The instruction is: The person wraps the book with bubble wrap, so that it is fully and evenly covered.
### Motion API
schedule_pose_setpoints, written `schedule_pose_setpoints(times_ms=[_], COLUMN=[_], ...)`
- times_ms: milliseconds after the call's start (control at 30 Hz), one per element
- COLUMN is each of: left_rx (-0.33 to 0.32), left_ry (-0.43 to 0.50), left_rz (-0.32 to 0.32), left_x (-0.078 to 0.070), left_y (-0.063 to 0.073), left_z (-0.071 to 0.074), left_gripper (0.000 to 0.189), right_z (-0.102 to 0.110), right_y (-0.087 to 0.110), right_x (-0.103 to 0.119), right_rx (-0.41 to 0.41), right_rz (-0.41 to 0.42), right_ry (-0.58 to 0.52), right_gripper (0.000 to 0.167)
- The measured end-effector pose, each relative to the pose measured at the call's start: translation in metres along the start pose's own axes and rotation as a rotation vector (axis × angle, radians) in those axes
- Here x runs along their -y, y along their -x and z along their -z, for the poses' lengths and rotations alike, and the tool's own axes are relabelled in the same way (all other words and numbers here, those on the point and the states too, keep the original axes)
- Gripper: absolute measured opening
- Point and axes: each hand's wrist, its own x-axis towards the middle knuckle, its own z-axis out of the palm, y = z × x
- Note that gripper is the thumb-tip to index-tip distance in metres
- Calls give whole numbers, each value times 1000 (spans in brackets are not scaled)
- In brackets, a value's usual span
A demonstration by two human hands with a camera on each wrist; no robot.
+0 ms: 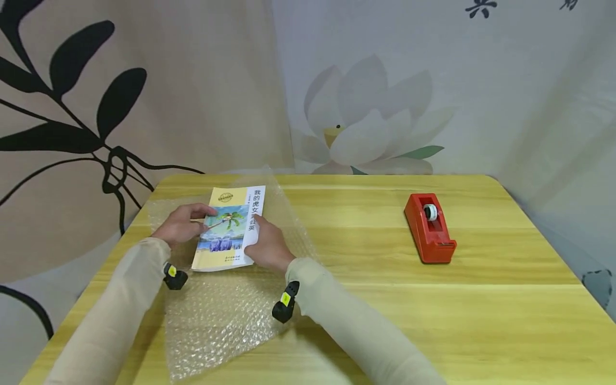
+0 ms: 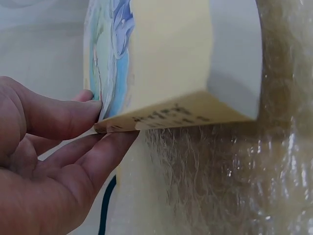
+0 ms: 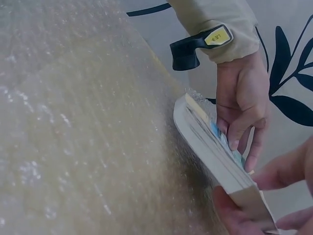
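A paperback book (image 1: 223,229), its cover yellow with a palm tree picture and a white title strip, is held over a sheet of bubble wrap (image 1: 218,321). My left hand (image 1: 180,224) pinches its left side; in the left wrist view the thumb (image 2: 68,117) presses on the cover and the other fingers lie under the spine. On the opposite side, my right hand (image 1: 270,245) grips the book with its thumb on the cover. The right wrist view shows the book tilted between both hands, with its page edges facing the camera.
A red tape dispenser (image 1: 430,230) with a small roll of tape stands on the right part of the wooden table (image 1: 366,299). Behind the table hangs a printed cloth (image 1: 231,85) with leaves and a flower. Black wrist cameras (image 1: 286,302) sit on both sleeves.
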Motion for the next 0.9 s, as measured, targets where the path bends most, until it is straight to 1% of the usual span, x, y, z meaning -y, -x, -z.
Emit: schedule_pose_setpoints(times_ms=[100,167,267,333,467,533,633,767,900], left_rx=[6,2,-19,-28,-22,-18,-20,-26,1], left_ry=[-24,-61,-124,-144,-151,-172,-199,-203,-235], left_rz=[4,7,6,5,16,20,12,13,37], left_x=[-1,-3,-6,-8,-9,-9,-9,-11,-12], left_y=[-3,-5,-7,-7,-8,-8,-9,-11,-11], left_z=[-1,-1,0,0,-1,0,0,-1,-3], left_gripper=[42,40,36,34,32,31,30,29,29], right_z=[1,2,3,2,-1,-2,-3,-2,-1], right_y=[-2,-3,-5,-6,-7,-7,-9,-9,-9], right_x=[-1,-1,-1,-1,-2,-2,-3,-4,-5], right_rx=[-9,-8,-1,-1,-10,-5,-6,-17,6], right_rz=[9,12,7,-8,-38,-42,-45,-60,-78], right_ry=[24,20,9,1,11,15,11,-4,5], right_gripper=[89,88,86,86,84,84,84,84,83])
